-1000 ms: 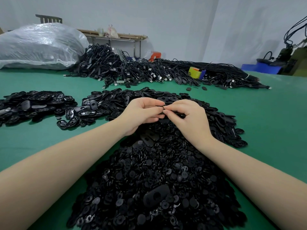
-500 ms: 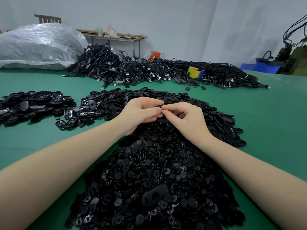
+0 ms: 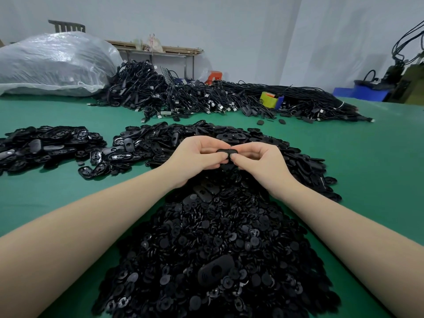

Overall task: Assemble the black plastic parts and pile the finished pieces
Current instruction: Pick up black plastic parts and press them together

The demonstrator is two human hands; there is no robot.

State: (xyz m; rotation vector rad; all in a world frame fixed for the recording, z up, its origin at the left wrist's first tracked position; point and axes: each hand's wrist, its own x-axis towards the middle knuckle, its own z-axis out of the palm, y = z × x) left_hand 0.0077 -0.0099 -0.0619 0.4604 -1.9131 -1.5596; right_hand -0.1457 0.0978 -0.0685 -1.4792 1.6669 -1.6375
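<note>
Between both hands, a black oval part (image 3: 226, 153) is pinched: left hand (image 3: 199, 157) and right hand (image 3: 260, 162) fingers curled round it, above the heap of small discs (image 3: 213, 249).

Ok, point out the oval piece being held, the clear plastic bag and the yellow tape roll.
oval piece (image 3: 226, 151): head view, its top edge between the fingers.
clear plastic bag (image 3: 55, 63): head view, middle of its bulging side.
yellow tape roll (image 3: 268, 99): head view, its yellow face.

Table (image 3: 367, 168) green; part piles (image 3: 206, 249) and cable heap (image 3: 183, 97) black with silver plug ends; held part (image 3: 226, 152) black; bag (image 3: 52, 63) clear-whitish; small box (image 3: 268, 99) yellow; bin (image 3: 358, 94) blue; stool (image 3: 214, 76) orange; wall (image 3: 229, 31) pale grey.
</note>
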